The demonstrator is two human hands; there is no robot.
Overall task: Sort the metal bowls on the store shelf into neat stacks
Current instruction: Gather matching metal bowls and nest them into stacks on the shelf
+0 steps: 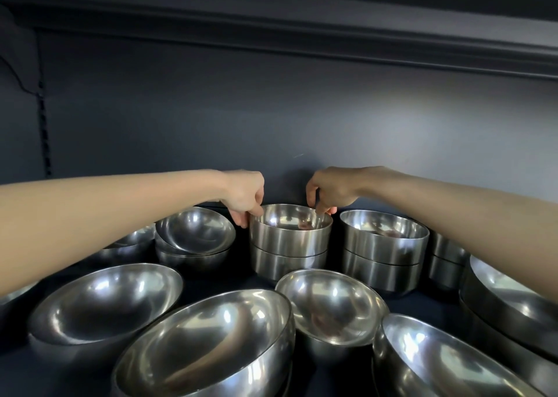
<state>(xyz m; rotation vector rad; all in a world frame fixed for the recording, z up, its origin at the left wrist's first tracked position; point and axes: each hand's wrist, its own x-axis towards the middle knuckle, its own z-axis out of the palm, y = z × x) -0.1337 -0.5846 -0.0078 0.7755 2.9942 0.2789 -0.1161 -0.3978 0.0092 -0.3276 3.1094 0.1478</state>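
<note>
Back panel: dark blue-grey, matt, rising behind the rear edge of the shelf across the whole width; a pale patch of light lies on its right half, and one short, thin light scratch shows near the middle.

Upper shelf: dark, overhead, its front edge running across the top of the view and dipping toward the right.

Slotted upright: dark strip with a column of small slots, set in the back panel near the left edge, running from under the upper shelf down toward the shelf.

Dark shape: upper left corner, beside the upright; too dim to identify.
</note>
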